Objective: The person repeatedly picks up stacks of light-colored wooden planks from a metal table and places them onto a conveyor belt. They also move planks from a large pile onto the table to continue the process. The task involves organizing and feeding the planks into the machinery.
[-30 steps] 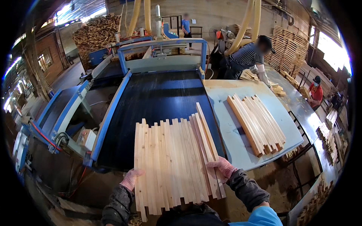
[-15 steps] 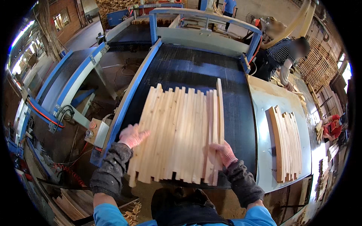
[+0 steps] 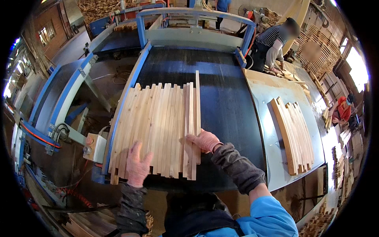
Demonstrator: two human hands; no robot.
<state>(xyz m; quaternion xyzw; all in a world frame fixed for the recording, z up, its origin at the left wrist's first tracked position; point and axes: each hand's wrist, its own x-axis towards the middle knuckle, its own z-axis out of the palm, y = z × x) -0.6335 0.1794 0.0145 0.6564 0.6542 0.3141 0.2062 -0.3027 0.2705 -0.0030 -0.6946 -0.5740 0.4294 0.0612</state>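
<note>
A row of pale wooden slats (image 3: 158, 126) lies side by side on the dark conveyor belt (image 3: 227, 114), against its blue left rail. Their ends are uneven, and one slat at the right (image 3: 197, 98) sticks out farther at the far end. My left hand (image 3: 138, 165), in a pinkish knit glove, rests on the near left part of the row, thumb and fingers apart. At the right edge my right hand (image 3: 206, 141), gloved alike, is closed around the outermost slats. Its fingertips are partly hidden.
On the pale side table (image 3: 260, 91) to the right lies a smaller bundle of slats (image 3: 294, 136). A blue-framed gate (image 3: 193, 37) spans the belt's far end. A switch box (image 3: 94, 147) stands by the left rail. A co-worker (image 3: 272, 45) handles wood pieces at the far right.
The slats have gone from my two-handed hold over the belt to lying against its left rail. My left hand has moved from their left edge onto their top; the right stays at the right edge.
</note>
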